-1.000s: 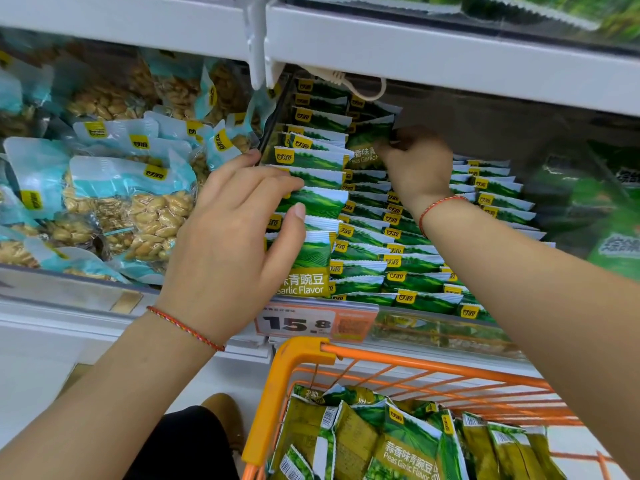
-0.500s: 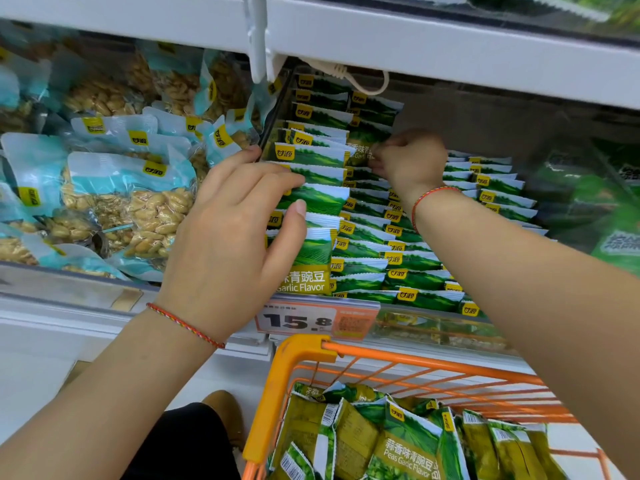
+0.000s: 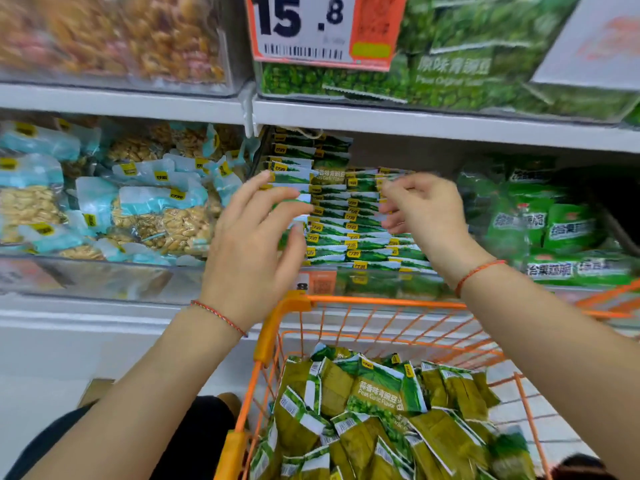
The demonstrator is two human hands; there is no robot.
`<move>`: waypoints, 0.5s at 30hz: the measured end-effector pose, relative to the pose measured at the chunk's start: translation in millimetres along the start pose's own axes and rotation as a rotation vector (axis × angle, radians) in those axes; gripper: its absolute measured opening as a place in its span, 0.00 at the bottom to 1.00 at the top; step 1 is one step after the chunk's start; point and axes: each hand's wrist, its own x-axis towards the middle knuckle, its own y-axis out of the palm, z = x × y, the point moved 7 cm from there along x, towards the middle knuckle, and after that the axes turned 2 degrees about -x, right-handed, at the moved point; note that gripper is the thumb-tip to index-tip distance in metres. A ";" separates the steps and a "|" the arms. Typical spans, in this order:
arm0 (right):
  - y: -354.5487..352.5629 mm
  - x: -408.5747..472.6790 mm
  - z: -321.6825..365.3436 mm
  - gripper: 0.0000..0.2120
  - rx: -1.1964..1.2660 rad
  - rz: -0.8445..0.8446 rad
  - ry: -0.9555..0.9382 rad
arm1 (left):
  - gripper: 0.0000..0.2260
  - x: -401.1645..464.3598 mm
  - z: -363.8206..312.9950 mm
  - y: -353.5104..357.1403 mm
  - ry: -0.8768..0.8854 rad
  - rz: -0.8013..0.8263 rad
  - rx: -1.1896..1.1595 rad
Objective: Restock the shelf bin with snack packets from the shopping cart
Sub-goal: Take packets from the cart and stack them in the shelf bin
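Hovering in front of the clear plastic shelf bin [image 3: 346,284], both hands sit just clear of the neat rows of small green-and-white garlic pea snack packets [image 3: 346,216] stacked inside it. The left hand [image 3: 256,237] has its fingers [image 3: 277,199] spread and relaxed, holding nothing, and the right hand [image 3: 426,209] is loosely curled with nothing visible in it, though motion blur makes its fingertips hard to read. More of the same packets lie in a loose heap [image 3: 374,410] down in the orange wire shopping cart [image 3: 363,301], which stands directly below the bin and close against the shelf. The step in hand looks like going back to the cart for another batch. To do it well, gather a small handful with the printed fronts facing one way and the edges squared, since a ragged bunch would upset the tidy rows. Slot them in at the front of a column, steadying the neighbours with the free hand, and keep clear of the pale blue nut bags [image 3: 138,209] in the adjoining bin on the left.
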 end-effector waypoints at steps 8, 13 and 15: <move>-18.9 -100.7 27.6 0.13 -0.221 0.328 -0.141 | 0.14 -60.2 -105.3 26.1 0.077 0.855 0.030; -7.6 -158.8 -40.3 0.13 -0.905 0.798 0.097 | 0.16 -125.0 -103.5 39.9 -0.321 1.518 0.194; -16.8 -176.3 -68.2 0.17 -1.212 0.926 0.150 | 0.22 -135.0 -130.3 49.2 -0.100 1.667 0.130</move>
